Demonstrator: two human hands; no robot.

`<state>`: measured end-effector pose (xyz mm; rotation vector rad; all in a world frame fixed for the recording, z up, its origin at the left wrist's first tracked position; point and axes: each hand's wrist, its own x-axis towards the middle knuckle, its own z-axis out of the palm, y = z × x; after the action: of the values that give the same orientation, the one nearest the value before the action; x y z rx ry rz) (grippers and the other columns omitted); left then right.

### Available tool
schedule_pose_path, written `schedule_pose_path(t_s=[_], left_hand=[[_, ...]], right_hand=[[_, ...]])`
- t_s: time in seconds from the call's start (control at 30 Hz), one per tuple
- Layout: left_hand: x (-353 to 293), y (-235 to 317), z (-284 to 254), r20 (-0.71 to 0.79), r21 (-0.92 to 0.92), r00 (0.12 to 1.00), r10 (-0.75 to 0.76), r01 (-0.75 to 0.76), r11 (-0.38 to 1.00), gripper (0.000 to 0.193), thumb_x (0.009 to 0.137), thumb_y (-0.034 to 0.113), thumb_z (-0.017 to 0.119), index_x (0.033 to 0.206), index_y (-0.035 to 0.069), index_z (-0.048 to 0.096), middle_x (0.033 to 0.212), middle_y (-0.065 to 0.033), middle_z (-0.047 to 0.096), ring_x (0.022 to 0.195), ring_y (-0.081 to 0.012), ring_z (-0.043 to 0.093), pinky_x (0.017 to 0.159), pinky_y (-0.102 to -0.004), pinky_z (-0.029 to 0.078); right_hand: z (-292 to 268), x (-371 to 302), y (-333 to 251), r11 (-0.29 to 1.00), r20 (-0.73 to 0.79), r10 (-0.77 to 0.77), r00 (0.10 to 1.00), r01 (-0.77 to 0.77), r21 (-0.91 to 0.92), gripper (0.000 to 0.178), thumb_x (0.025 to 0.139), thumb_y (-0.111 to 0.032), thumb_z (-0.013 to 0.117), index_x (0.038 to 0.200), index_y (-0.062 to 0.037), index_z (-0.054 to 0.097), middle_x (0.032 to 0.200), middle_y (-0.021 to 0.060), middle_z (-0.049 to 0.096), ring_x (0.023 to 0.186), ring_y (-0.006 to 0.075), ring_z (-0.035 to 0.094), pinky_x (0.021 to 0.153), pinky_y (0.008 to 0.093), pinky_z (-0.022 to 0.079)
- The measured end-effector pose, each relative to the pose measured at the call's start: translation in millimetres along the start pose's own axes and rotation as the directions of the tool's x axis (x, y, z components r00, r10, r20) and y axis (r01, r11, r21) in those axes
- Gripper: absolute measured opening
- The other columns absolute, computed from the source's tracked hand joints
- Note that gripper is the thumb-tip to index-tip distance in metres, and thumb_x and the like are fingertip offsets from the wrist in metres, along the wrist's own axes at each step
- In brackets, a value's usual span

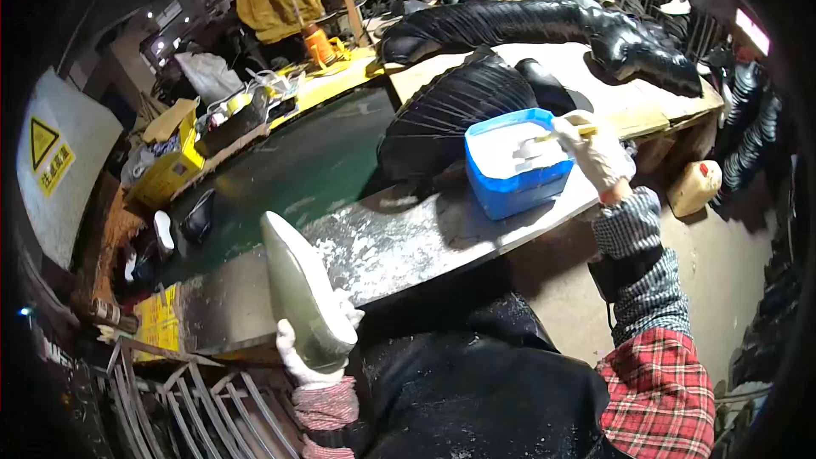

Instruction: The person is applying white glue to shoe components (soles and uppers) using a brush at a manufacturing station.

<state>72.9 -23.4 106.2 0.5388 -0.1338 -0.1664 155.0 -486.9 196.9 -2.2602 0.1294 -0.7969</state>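
Observation:
My left hand (299,365), in a white glove, grips a grey-green shoe-shaped piece (319,331) from below, near its wider end. The piece is tilted with its long white sole face (299,259) up and its narrow end away from me. My right hand (600,157), also gloved in white, pinches the yellowish handle of a brush (586,129). The brush's pale head is over or in the white liquid (497,151) of a blue tub (520,197); whether it touches the liquid I cannot tell. The tub stands at the bench's near edge.
The bench (399,242) is smeared white. Behind the tub lies a fanned stack of glossy black pieces (450,115); a longer row (493,24) stretches behind. Metal rack bars (195,408) stand at lower left. A pale jerrycan (695,187) sits on the floor at right.

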Motion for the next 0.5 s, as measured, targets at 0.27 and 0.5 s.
schedule_pose_path(t_s=[0.27, 0.5], left_hand=[[-67, -18, -8, -0.528, -0.156, 0.816, -0.234, 0.178, 0.972, 0.076, 0.087, 0.074, 0.041, 0.106, 0.003, 0.06, 0.082, -0.0177, 0.066, 0.05, -0.0264, 0.064, 0.039, -0.0343, 0.054], [-91, -15, -61, -0.403, -0.276, 0.858, -0.319, 0.218, 0.936, 0.081, 0.089, 0.074, 0.033, 0.114, 0.002, 0.059, 0.083, -0.026, 0.064, 0.055, -0.035, 0.065, 0.034, -0.0354, 0.051]], right_hand=[[-27, -15, -7, 0.919, 0.192, 0.147, 0.97, -0.206, 0.336, 0.02, 0.092, -0.02, 0.064, 0.097, -0.0012, 0.068, 0.077, 0.0014, 0.064, 0.067, 0.0042, 0.053, 0.059, 0.0188, 0.042], [119, -89, -159, 0.747, 0.49, -0.567, 0.662, 0.163, 0.644, 0.019, 0.089, -0.014, 0.065, 0.101, -0.0005, 0.068, 0.084, 0.0076, 0.067, 0.072, 0.0123, 0.061, 0.065, 0.0268, 0.049]])
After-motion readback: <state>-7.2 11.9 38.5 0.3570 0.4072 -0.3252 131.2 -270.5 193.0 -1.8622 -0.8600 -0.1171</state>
